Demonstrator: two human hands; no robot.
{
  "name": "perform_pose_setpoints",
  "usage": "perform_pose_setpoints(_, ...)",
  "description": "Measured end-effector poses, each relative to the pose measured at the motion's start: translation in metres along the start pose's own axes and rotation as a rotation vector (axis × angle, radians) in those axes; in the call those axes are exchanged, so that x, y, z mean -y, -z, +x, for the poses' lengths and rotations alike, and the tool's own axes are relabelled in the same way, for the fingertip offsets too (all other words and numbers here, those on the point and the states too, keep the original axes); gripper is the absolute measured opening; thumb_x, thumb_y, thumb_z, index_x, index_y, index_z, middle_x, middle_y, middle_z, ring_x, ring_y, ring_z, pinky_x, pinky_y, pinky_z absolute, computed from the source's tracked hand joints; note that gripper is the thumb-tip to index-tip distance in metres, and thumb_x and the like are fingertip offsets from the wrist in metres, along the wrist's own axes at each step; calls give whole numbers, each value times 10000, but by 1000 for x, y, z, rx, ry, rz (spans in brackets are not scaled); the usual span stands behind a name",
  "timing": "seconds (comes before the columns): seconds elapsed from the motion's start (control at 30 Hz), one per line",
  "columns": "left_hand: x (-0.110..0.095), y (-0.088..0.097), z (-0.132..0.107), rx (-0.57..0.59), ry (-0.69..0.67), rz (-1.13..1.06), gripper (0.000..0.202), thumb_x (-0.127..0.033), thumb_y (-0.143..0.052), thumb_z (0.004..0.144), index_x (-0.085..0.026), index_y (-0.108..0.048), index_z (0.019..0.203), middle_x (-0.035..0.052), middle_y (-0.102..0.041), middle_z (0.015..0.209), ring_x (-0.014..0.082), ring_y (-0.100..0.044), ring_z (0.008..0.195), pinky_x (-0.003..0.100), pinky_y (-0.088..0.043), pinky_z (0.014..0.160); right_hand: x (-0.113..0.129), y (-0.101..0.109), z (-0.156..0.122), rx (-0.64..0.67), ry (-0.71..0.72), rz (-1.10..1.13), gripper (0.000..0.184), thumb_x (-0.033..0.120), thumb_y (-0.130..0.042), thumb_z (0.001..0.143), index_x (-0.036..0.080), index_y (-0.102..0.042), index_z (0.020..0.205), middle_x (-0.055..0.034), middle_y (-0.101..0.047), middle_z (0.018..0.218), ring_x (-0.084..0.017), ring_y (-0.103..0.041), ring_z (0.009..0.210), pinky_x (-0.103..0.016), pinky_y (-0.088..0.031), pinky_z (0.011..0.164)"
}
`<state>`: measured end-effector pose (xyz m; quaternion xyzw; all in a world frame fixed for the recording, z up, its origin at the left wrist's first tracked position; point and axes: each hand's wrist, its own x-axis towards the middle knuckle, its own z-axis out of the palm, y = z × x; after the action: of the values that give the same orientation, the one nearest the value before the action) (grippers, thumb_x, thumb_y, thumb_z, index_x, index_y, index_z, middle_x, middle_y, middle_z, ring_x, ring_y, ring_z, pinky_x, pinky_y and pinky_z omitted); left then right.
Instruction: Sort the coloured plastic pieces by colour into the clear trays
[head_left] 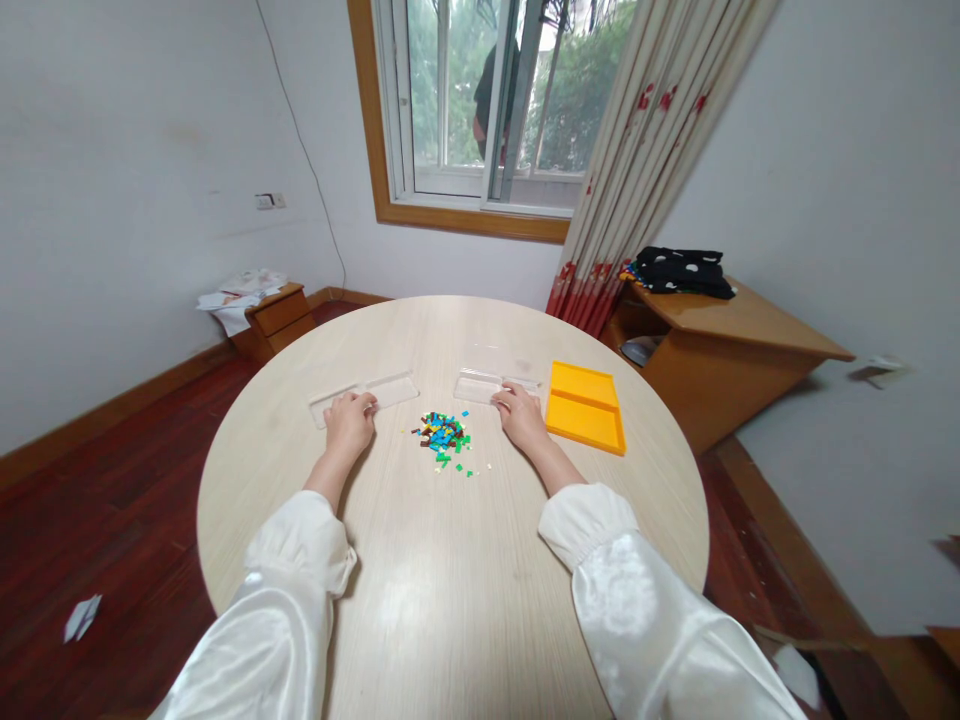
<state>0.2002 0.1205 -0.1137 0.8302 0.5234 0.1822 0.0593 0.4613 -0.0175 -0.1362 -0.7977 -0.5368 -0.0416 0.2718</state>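
Note:
On the left side of the table, a long clear plastic tray (394, 388) lies at a slant. My left hand (350, 420) has its fingers closed on the near edge of it. A second clear plastic tray (476, 385) sits right of centre, gripped at its near edge by my right hand (520, 413). Between the hands is a loose pile of small toy building bricks (442, 432), blue, green, brown and yellow. A yellow tray (586, 422) with two sections lies just right of my right hand. My fingers partly hide both clear trays.
The round pale wooden table (427, 600) holds all of this. A wooden cabinet (735, 340) with a folded black cloth (686, 272) stands at the right. At the far left is a small cabinet (281, 318) with papers. A curtain (637, 160) hangs beside the window.

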Motion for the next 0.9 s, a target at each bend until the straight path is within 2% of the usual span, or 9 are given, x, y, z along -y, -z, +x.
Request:
perform_pose_setpoints(0.1, 1, -5, 2, 4, -73, -29, 320, -141, -383, 806, -191, -652, 971, 116, -607, 1038, 285, -511, 1017, 416, -365, 859, -3, 0, 0, -3, -12, 12, 288, 120, -453, 833, 184, -680, 997, -109, -529, 1277, -210, -538, 1089, -398, -369, 963)
perform_pose_setpoints(0.23, -1, -7, 3, 4, -118, -61, 271, -183, -456, 763, -197, -660, 942, 102, -612, 1048, 278, -507, 1042, 409, -356, 902, -4, 0, -1, -6, 14, 38, 242, 185, -524, 812, 185, -682, 994, -108, -531, 1267, -212, -550, 1066, -397, -382, 965)
perform_pose_setpoints(0.4, -6, -7, 2, -2, -145, -75, 279, -302, -444, 829, -188, -666, 953, 110, -626, 1031, 274, -519, 1021, 401, -359, 897, -1, 1, -1, 2, 53, 70, 224, 177, -500, 829, 181, -684, 957, -100, -555, 1222, -194, -553, 1065, -363, -408, 944)
perform_pose_setpoints(0.53, -12, -11, 2, -16, -153, -70, 289, -314, -438, 845, -182, -672, 952, 115, -627, 1011, 274, -528, 1005, 407, -359, 894, 0, 1, -1, -2, 60, 78, 221, 171, -497, 829, 171, -681, 952, -103, -566, 1198, -191, -553, 1067, -350, -414, 935)
perform_pose_setpoints(0.67, -14, -16, 3, -31, -159, -89, 306, -310, -429, 848, -172, -678, 959, 117, -621, 989, 275, -526, 992, 410, -368, 896, 4, 2, -3, -46, 60, 57, 279, 159, -511, 809, 158, -649, 1052, -117, -571, 1207, -211, -521, 1127, -380, -378, 978)
perform_pose_setpoints(0.77, -15, -13, 2, -92, -158, -130, 324, -301, -435, 838, -162, -670, 1012, 126, -594, 1014, 268, -510, 1016, 395, -375, 916, 15, 10, -8, -127, 77, 34, 354, 168, -483, 819, 157, -592, 1155, -126, -540, 1268, -223, -460, 1207, -412, -329, 1022)
perform_pose_setpoints(0.9, -22, 5, -14, -213, -164, -120, 377, -262, -403, 842, -124, -617, 1120, 157, -550, 1087, 271, -485, 1066, 393, -374, 946, 39, 29, -32, -154, 136, 15, 371, 185, -367, 874, 136, -570, 1181, -134, -514, 1311, -217, -437, 1234, -417, -314, 1041)
